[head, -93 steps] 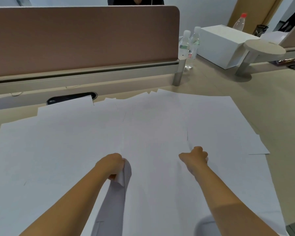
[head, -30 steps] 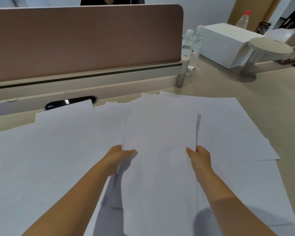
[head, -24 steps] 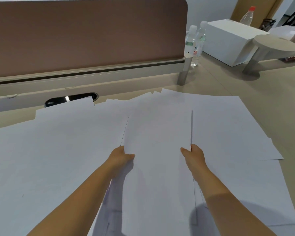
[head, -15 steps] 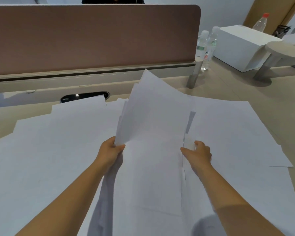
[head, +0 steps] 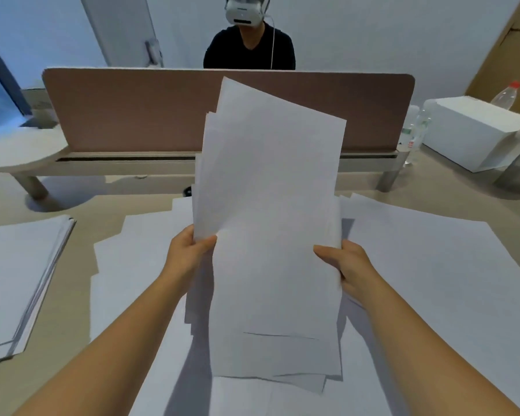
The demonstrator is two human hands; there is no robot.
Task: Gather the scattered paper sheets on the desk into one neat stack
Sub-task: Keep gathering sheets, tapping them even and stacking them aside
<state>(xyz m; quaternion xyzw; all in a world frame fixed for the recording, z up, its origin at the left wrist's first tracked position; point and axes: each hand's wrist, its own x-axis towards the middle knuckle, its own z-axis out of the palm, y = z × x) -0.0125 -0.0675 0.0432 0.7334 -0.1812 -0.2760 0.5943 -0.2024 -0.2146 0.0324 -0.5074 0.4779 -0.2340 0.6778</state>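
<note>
Left hand [head: 189, 250] and right hand [head: 347, 261] grip a raised sheaf [head: 270, 223] by its edges above loose sheets [head: 433, 280] covering the beige desk [head: 72, 319]; stack [head: 15, 277] left, brown divider [head: 132, 109] far.

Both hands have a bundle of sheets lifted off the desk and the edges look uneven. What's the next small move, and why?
Probably tap the bundle on its lower edge to square it. The left hand and right hand grip its sides, but the top corners fan out and the bottom edges are staggered. Squaring it first should let it sit neatly on the stack at the left, before gathering the loose sheets on the desk.
</note>
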